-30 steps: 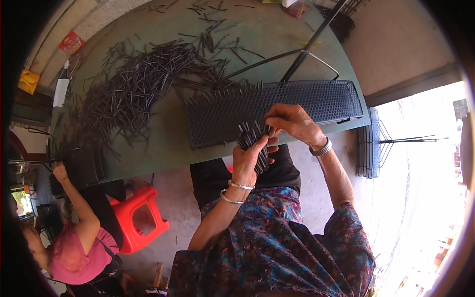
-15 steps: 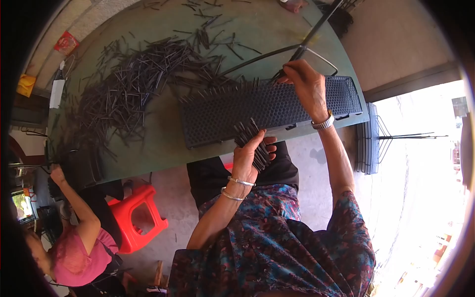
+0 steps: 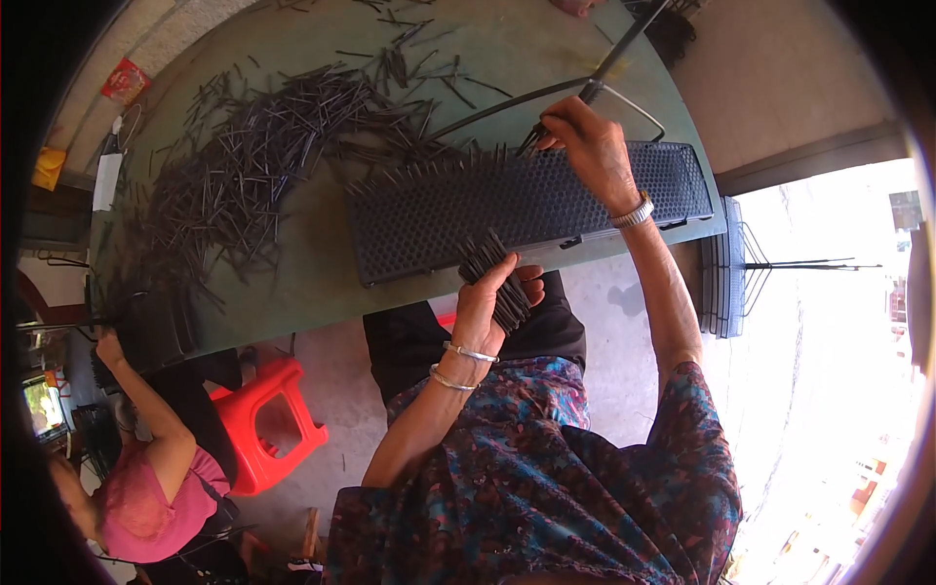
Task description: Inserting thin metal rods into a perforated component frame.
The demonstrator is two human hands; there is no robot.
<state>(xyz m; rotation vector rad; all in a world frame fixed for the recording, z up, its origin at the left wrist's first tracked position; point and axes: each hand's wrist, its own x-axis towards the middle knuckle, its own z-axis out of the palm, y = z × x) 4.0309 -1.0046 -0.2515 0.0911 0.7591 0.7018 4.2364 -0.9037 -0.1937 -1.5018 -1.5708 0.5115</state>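
A long dark panel full of small round holes [image 3: 419, 229] lies on the green table along its near edge. Thin dark sticks [image 3: 414, 175] stand in a row along the panel's far side, left of my right hand. My right hand [image 3: 597, 161], with a watch on its wrist, is closed over that far side, thumb and fingers pinching a few dark sticks [image 3: 533, 138]. Just off the panel's near edge, my left hand [image 3: 478, 310] is wrapped round a thick bundle of the same sticks [image 3: 495, 283]. What the sticks are made of is not clear.
A big loose heap of sticks [image 3: 249, 156] covers the table's left part. A bent dark rod frame [image 3: 595, 88] stands behind the panel. On the left sit a red plastic stool [image 3: 258, 448] and a person in pink [image 3: 161, 507]. Stacked grid panels [image 3: 721, 278] stand at the right.
My right hand has shifted slightly left and away along the panel's far side, still pinching sticks. The left hand keeps its bundle in nearly the same place. The whole view has shifted a little.
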